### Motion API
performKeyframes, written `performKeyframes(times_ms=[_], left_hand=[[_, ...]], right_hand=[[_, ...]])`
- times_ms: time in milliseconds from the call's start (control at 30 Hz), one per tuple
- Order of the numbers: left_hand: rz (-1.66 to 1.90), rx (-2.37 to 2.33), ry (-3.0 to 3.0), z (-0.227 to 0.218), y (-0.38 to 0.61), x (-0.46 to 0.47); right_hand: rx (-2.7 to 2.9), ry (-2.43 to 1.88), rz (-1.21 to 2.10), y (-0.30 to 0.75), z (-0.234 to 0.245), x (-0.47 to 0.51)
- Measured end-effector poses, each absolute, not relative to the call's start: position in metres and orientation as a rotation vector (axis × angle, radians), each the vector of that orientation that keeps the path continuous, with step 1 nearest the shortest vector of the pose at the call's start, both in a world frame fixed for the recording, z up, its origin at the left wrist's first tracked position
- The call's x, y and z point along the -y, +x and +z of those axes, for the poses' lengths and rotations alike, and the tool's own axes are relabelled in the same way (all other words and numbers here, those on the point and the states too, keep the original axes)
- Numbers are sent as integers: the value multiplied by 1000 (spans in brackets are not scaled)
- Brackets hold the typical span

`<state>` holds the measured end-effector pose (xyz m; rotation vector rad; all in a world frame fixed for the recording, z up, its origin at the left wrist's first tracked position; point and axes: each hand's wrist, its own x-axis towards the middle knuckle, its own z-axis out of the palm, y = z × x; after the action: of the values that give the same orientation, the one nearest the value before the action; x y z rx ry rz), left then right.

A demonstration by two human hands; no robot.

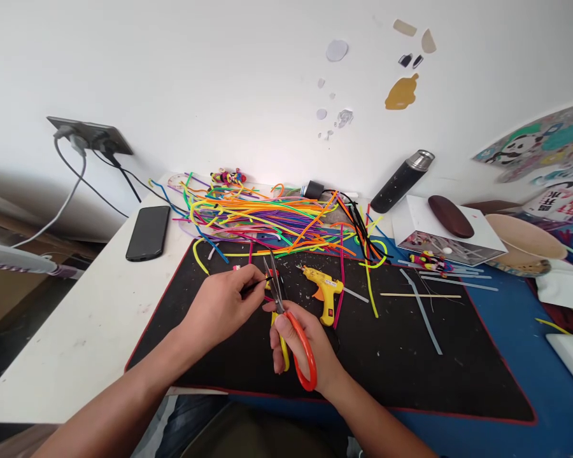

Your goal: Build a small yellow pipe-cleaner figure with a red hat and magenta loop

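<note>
Nearest, the right hand (322, 350) is curled round the handles of scissors (278, 299), its thumb against the red-orange handle (310, 359). The scissors are held above the front middle of the black mat (401, 356), blades directed away from the wearer; their long axis runs obliquely, from handles at lower right to tips at upper left, and the 2 blades appear slightly parted. The left hand (226, 302), just beside the blades, has thumb and forefinger pressed together, pinching a thin black strand (268, 278) that reaches toward them. Principal hazard, by judgement: the left fingertips lie so near the cutting edges that closing the blades could nick them if the strand slipped; a loose pinch could also let the strand fold between the blades uncut. Beyond and to the right lies 1 yellow glue gun (328, 292); farther right, translucent glue sticks (421, 312). Behind, heaped multicoloured chenille stems (267, 216) lie near the white wall (195, 95), with 1 black flask (403, 181) at right.
</note>
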<state>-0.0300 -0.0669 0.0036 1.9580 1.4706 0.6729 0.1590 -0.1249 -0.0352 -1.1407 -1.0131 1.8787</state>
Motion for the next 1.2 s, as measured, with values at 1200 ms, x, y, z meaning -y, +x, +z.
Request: performKeyframes(times_ms=[1200], left_hand=[[634, -1479, 1961, -4, -27, 64]], right_hand=[[937, -1125, 1919, 160, -45, 124]])
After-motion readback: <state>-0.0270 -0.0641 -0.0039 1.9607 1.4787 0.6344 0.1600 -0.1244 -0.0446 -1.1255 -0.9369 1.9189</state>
